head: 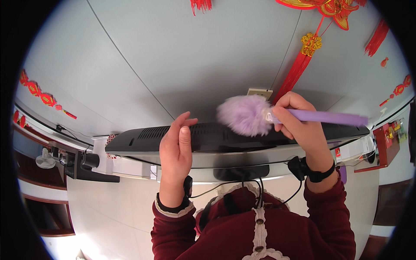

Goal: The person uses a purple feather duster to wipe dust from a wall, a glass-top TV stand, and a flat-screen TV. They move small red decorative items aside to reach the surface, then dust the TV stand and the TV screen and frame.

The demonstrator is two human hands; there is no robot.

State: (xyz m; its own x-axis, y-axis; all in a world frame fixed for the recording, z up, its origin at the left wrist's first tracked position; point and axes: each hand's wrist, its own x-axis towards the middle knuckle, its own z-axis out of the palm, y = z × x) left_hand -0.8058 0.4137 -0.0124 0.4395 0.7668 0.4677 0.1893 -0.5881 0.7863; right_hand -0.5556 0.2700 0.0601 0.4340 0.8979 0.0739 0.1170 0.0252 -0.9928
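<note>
A fluffy purple duster (248,114) is in my right hand (300,122), which pinches it where the fluffy head meets the handle; the flat purple handle points to the right. The head hangs over the top of a black flat-screen television (208,144), near its back edge; whether it touches is hard to tell. My left hand (177,149) is at the television's top edge, left of the duster, fingers apart and holding nothing. Both wrists wear black straps with cables.
Behind the television rises a grey wall with a socket (260,93) and a red tassel ornament (300,66). A white cabinet (131,166) supports the television. Left stand a black cylindrical object (89,160) and a small white fan (45,159); right, a red-brown shelf (386,148).
</note>
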